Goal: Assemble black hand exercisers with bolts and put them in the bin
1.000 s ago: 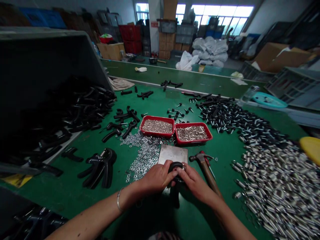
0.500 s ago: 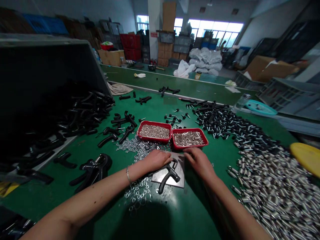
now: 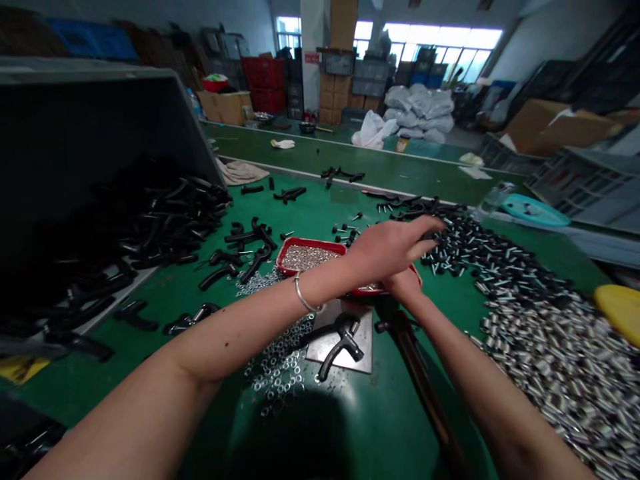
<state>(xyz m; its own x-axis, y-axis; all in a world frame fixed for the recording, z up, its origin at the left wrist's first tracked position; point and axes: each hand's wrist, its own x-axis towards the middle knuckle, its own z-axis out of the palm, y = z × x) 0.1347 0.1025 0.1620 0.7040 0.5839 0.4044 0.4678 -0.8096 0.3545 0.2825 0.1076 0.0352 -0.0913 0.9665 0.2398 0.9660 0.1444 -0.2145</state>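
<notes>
Bolts perhaps touch the left hand.

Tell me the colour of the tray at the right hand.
The tray at the right hand is red, best seen in the head view.

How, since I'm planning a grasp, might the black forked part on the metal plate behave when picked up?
The black forked part is probably stiff, given its thick, branched form. Its shiny highlights suggest a somewhat slippery surface. Its spreading arms should make rolling unlikely.
</notes>
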